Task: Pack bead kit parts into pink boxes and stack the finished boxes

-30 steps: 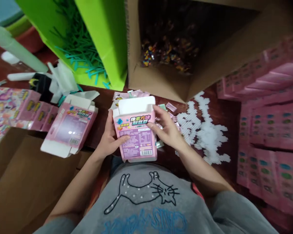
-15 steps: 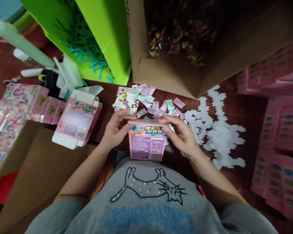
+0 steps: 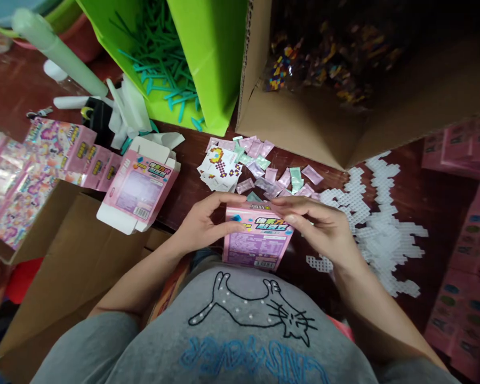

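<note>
A pink and purple box (image 3: 256, 245) stands upright against the grey shirt, its printed face towards the camera. My left hand (image 3: 208, 221) grips its upper left corner between thumb and fingers. At the upper right corner, my right hand (image 3: 322, 224) holds it the same way, with fingers along the top edge. Beyond the box lie small pink, green and lilac sachets (image 3: 271, 175) and printed cards (image 3: 218, 168). White translucent pegboard pieces (image 3: 388, 232) are heaped to the right. A second pink box (image 3: 138, 184) with open white flaps lies to the left.
A green container (image 3: 208, 64) of teal sticks and a cardboard box (image 3: 296, 122) of bagged beads stand at the back. Pink boxes are stacked at right (image 3: 464, 266) and left (image 3: 60, 144). An open carton (image 3: 68, 256) is at lower left.
The view has shifted, so the surroundings sit further right. The held box's top panel is now narrower and folded down at its edge, with both hands still at its upper corners.
</note>
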Motion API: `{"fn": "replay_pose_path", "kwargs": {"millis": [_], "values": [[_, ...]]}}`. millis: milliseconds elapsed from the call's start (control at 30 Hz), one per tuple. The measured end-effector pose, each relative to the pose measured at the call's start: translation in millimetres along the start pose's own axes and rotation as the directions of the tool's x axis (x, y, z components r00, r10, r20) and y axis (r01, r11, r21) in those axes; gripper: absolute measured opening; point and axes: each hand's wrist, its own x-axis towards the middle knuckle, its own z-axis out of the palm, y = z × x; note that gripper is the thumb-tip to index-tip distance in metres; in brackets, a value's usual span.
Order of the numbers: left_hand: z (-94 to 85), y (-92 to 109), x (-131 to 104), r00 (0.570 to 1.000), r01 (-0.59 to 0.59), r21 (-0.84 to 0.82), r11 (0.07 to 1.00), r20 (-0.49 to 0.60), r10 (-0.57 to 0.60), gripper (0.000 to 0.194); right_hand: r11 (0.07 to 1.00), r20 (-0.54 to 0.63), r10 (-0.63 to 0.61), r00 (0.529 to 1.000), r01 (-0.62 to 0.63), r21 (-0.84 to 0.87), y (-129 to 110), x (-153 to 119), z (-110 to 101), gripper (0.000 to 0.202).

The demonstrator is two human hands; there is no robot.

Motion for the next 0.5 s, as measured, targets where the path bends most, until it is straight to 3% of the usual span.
{"fn": "replay_pose_path", "kwargs": {"millis": [133, 233, 367, 433, 500], "values": [[-3.6, -10, -8, 0.997, -0.060, 0.048, 0.997, -0.053, 0.062, 0.009, 0.986, 0.133, -0.079, 0.988, 0.097, -0.136, 11, 39, -11, 0.027], [-14.8, -22, -21, 0.970, 0.010, -0.001, 1.000, -0.242, -0.010, 0.015, 0.933, 0.095, -0.078, 0.992, 0.106, -0.343, 30, 103, 16, 0.038], [-41.5, -41, -55, 0.804, 0.190, -0.018, 0.982, -0.571, -0.166, 0.036, 0.735, 0.195, 0.150, 0.969, 0.023, -0.678, 54, 185, 81, 0.067], [-52.7, -50, -76, 0.721, 0.285, -0.022, 0.958, -0.654, -0.229, 0.043, 0.640, 0.220, 0.293, 0.930, -0.019, -0.768, 61, 204, 107, 0.073], [-58.6, -58, -96, 0.648, 0.340, -0.061, 0.938, -0.708, -0.280, 0.047, 0.598, 0.201, 0.323, 0.925, -0.035, -0.801, 66, 207, 123, 0.071]]}}
